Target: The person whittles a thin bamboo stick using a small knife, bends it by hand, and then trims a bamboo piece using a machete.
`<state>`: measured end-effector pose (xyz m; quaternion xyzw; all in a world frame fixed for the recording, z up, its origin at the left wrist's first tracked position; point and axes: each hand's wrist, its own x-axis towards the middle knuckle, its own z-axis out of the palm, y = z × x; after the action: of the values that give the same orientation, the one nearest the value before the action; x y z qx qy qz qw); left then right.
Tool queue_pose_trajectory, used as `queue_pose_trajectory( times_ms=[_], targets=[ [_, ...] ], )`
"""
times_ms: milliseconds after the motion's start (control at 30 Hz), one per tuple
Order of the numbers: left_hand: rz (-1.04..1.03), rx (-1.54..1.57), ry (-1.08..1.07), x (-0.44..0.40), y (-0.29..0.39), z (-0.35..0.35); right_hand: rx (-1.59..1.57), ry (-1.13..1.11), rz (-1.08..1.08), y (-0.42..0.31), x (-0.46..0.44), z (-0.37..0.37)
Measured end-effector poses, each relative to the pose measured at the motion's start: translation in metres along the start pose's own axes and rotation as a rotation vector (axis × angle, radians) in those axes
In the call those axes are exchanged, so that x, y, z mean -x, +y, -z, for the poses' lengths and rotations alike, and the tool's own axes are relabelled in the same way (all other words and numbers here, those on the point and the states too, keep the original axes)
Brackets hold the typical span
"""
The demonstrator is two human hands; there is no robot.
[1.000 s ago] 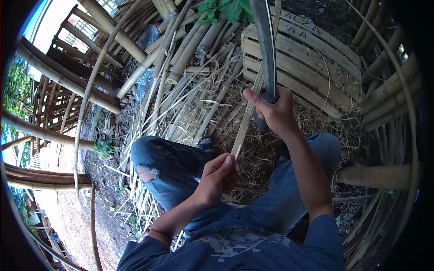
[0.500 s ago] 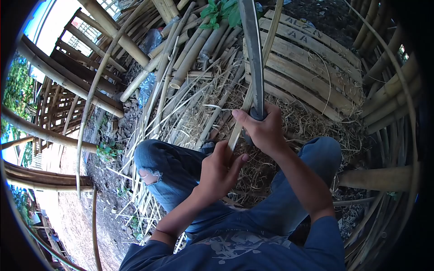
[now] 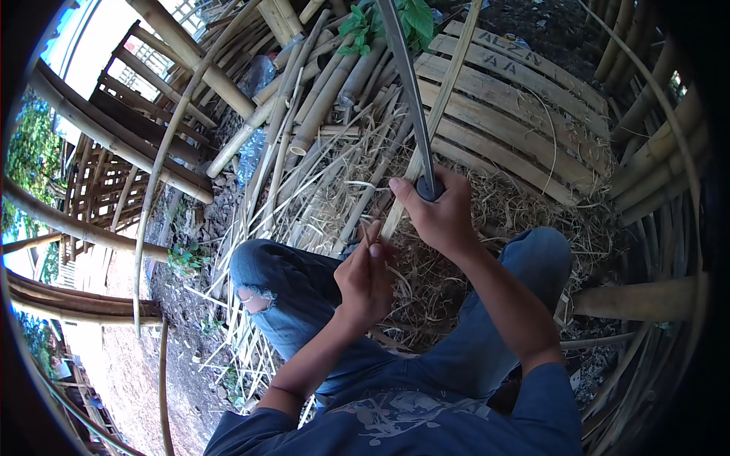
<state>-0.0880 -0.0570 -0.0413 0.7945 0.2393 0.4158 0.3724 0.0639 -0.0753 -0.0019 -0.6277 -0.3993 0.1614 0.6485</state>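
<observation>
My right hand (image 3: 445, 213) is closed around the dark handle of a long machete (image 3: 411, 91), whose blade points up and away, leaning left. Beside the handle, near my right thumb, runs a pale split bamboo strip (image 3: 450, 87), crossing behind the blade's lower part. My left hand (image 3: 363, 281) is just left of the strip's near end, with thumb and fingers pinched together. Whatever lies between those fingertips is too small to make out. Curly bamboo shavings (image 3: 426, 292) cover the ground below both hands, between my knees.
A slatted wooden panel (image 3: 509, 106) with stencilled letters lies ahead to the right. Cut bamboo poles (image 3: 323, 106) and thin strips (image 3: 251, 304) are piled ahead and left. Leafy green plants (image 3: 414, 23) stand at the top. Bamboo posts (image 3: 635, 300) flank both sides.
My left hand has come off the bamboo strip and closed into a pinch beside it. The machete's blade has tilted left, and the strip's far end has shifted slightly right.
</observation>
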Motion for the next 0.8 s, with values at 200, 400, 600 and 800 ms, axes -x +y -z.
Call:
queue_pose_trajectory(
  times_ms=[200, 400, 600, 800],
  targets=[
    [0.381, 0.421, 0.358, 0.007, -0.007, -0.007, 0.011, 0.043, 0.026, 0.004, -0.004, 0.002],
    [0.25, 0.44, 0.506, -0.004, -0.008, -0.007, 0.072, 0.074, 0.044, 0.0, -0.005, 0.005],
    [-0.286, -0.14, 0.475, 0.003, -0.016, 0.008, 0.072, 0.086, 0.0, 0.001, -0.011, 0.009],
    [-0.477, -0.083, 0.552, 0.007, -0.001, 0.001, -0.141, 0.07, -0.218, 0.006, -0.016, 0.012]
  ],
)
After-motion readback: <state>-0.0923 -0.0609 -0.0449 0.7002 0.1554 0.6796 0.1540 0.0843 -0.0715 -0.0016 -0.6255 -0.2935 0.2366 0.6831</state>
